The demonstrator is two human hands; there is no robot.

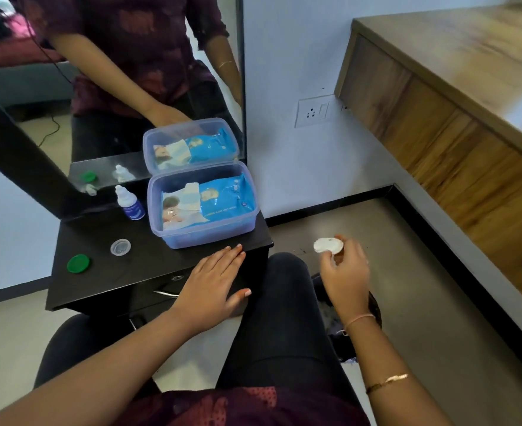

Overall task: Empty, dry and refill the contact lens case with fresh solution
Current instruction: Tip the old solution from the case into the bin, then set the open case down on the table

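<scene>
I judged the right hand (345,275) pinched the white plastic lens case (327,245) at three o'clock for draining; the left hand (213,287) lay flat and open.

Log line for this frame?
right hand: holds lens case | left hand: flat on table | green cap, clear cap: on table | bottle: upright

The counter (149,265) is finished in a dark, matt surface on which a faint sheen is seen. The tub (204,238) is made of smooth, translucent plastic, and the wipes pack (226,198) inside it is wrapped in glossy blue film. The bottle (130,202) is of white plastic with a shiny label. The green cap (78,263) is of smooth opaque plastic, the clear cap (120,247) of see-through plastic. The lens case (328,245) is seen as white plastic. The drawer handle (166,293) is of bright metal. The cabinet (438,124) is faced in wood grain.
</scene>
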